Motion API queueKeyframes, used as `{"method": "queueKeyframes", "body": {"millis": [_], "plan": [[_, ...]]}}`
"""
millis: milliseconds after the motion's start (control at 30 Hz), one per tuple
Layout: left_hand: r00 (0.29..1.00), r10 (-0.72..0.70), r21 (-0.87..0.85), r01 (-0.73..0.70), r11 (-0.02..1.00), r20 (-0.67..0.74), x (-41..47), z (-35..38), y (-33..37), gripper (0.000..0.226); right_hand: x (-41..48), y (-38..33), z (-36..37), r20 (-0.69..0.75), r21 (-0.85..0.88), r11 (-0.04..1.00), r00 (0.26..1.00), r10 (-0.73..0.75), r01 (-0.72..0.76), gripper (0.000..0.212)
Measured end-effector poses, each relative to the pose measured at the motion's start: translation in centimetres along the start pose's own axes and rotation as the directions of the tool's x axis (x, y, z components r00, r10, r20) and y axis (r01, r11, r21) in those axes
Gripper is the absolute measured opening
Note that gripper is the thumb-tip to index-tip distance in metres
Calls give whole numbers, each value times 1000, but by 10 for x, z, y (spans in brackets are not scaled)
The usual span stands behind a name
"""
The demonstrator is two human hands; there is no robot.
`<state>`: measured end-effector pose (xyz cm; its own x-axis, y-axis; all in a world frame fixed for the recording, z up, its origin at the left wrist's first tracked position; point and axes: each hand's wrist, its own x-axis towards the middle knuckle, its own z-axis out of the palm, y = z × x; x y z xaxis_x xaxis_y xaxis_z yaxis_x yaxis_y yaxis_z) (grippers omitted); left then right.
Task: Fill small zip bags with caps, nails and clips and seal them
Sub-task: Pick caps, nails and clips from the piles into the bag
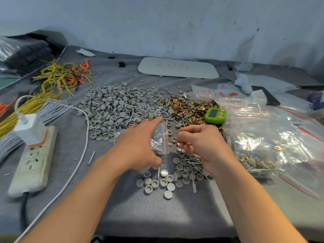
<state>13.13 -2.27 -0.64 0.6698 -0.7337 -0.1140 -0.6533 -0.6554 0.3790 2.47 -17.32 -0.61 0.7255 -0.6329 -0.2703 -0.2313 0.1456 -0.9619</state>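
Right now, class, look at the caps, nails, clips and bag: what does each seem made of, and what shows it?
The caps look plastic: matt grey, moulded hollow discs. The nails look like steel: thin, silvery glints. The clips look like plated metal: shiny, brass-coloured, folded. The bag is thin clear plastic film: glossy, crinkled, with a red zip line.

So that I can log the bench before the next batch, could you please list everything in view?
caps: many, grey, centre heap and near scatter
nails: many, silver, among caps
clips: many, brass, right of heap
timer: one, green, beside clips
zip bag: one, clear, between hands
other bags: several, clear, right
power strip: one, white, left
wires: many, yellow and orange, far left
board: one, white, back
left hand: fingers straight, at zip bag
right hand: curled, seemingly pinching clips
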Motion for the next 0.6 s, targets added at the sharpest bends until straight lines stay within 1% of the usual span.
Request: {"method": "queueKeyframes", "body": {"millis": [67, 133, 200, 300, 400, 533, 600], "plan": [[998, -46, -58, 44, 997, -39, 4, 3, 2, 134, 2, 2, 3, -42, -162, 986, 998, -54, 47, 12], [994, -63, -99, 53, 994, -92, 7, 4, 2, 134, 3, 3, 7, -59, -264, 962, 995, -84, 65, 10], [992, -59, -117, 46, 992, -110, 9, 6, 2, 134, 5, 4, 10, -67, -299, 951, 993, -99, 74, 10], [995, -78, -58, 75, 995, -63, 11, 13, 1, 133, 9, 1, 16, -80, -307, 949, 992, -95, 66, 11], [992, -79, -74, 72, 995, -96, 11, 17, 4, 122, 12, -3, 20, -107, -354, 933, 988, -107, 63, 10], [976, -62, -182, 23, 983, -211, 11, 17, 1, 101, 13, -4, 20, -168, -409, 909, 972, -163, 82, 14], [966, -41, -230, -19, 973, -255, 12, 15, -2, 87, 13, -5, 20, -139, -428, 894, 967, -212, 135, 14]]}}
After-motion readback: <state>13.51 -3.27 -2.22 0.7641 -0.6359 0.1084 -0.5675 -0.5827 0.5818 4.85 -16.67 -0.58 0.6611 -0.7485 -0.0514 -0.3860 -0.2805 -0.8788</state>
